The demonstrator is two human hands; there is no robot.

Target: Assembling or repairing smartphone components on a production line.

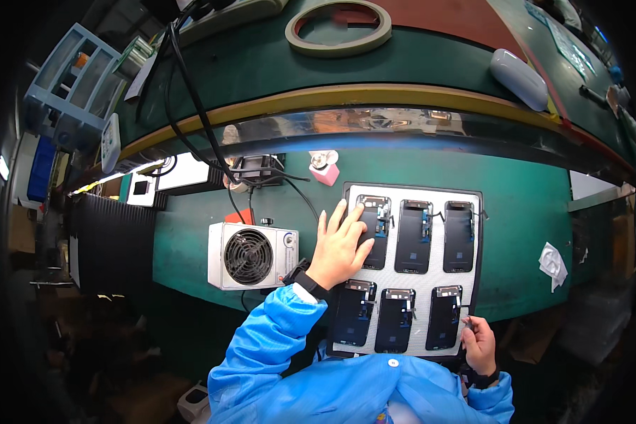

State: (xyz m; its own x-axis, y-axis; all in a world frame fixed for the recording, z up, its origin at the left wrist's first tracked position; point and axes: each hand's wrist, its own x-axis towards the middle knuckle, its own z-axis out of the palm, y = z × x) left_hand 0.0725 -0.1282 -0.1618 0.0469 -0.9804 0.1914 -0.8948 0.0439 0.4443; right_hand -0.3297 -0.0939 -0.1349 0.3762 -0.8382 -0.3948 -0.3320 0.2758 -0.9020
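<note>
A black-edged tray (420,280) with a white textured liner lies in front of me, holding several black phone screen assemblies in two rows. My left hand (339,244) is spread at the tray's left side, fingertips at the upper left screen assembly (372,244). Nothing is gripped in it. At the tray's right edge, my right hand (480,345) has its fingers pinched together beside the lower right screen assembly (444,321). Something small shows at those fingertips, too small to name. Thin flex cables stick out from the assemblies.
A white fan blower (253,256) stands left of the tray on the green mat (523,212). Behind the tray sits a pink container (325,173). Black cables (191,92) hang from the shelf above, which bears a tape roll (339,51). Crumpled white paper (552,266) lies at right.
</note>
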